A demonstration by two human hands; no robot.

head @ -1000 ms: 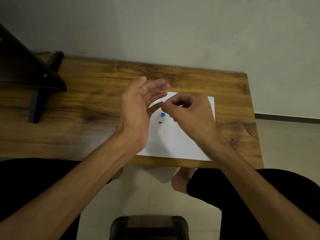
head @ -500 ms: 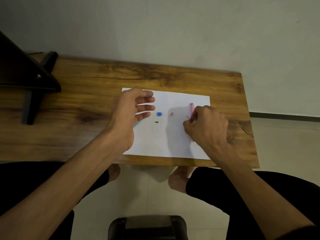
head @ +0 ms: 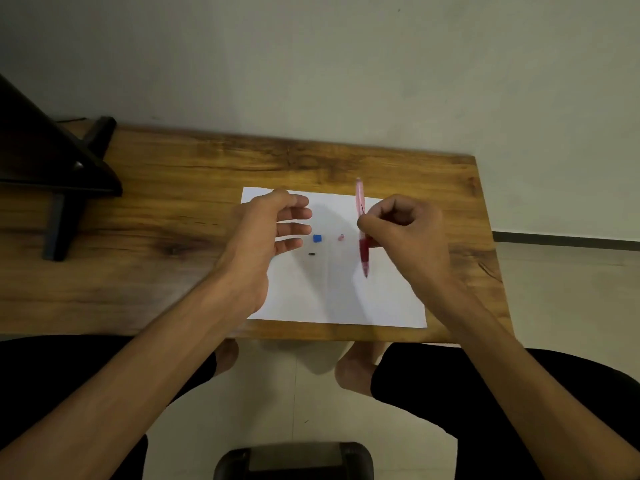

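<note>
Our right hand [head: 403, 233] pinches the pink translucent plastic pen [head: 363, 252] over the white paper sheet [head: 329, 299]. Our left hand [head: 273, 226] hovers, fingers loosely spread, beside the small blue plastic piece [head: 317, 238]. We judge we're working on the pen's parts, and next comes a fine pinch on that piece.

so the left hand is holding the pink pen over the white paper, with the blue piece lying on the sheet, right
Not quite: the right hand grips the pink pen, while the left hand is open and holds nothing. The rest stands: the pen is over the white paper and the blue piece lies on it. The head view shows this.
</note>
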